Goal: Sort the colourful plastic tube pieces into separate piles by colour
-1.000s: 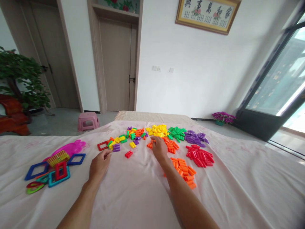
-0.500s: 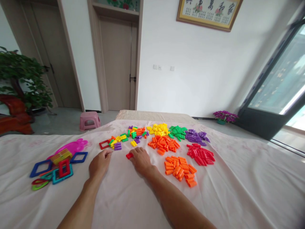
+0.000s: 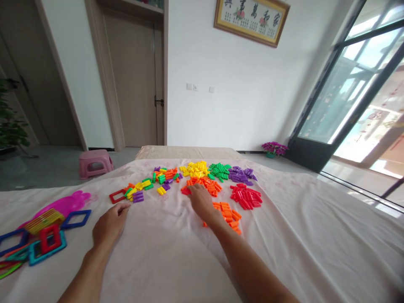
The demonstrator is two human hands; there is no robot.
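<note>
My right hand [image 3: 202,200] reaches over the near side of the pile of orange tube-shaped blocks [image 3: 211,185]. Its fingers are closed on a red plastic block [image 3: 185,190], whose left end sticks out past the fingertips. My left hand [image 3: 110,224] rests on the cloth with its fingers curled in and thumb against them; nothing shows in it. Just beyond it lie a red square frame [image 3: 117,196] and a row of yellow, green and purple blocks [image 3: 138,196]. My right forearm partly covers a second orange pile [image 3: 226,207].
Behind are piles of yellow [image 3: 195,169], green [image 3: 219,171] and purple blocks [image 3: 241,174], plus a mixed-colour cluster [image 3: 166,174]. Red blocks [image 3: 246,196] lie to the right. At left are magnetic-looking frames [image 3: 47,248] and a magenta flat shape [image 3: 65,204]. A pale cloth [image 3: 164,261] covers the table.
My right hand has moved forward and right with the red block, from bare cloth to the orange pile. My left hand stays curled on the cloth. The view has turned right.
</note>
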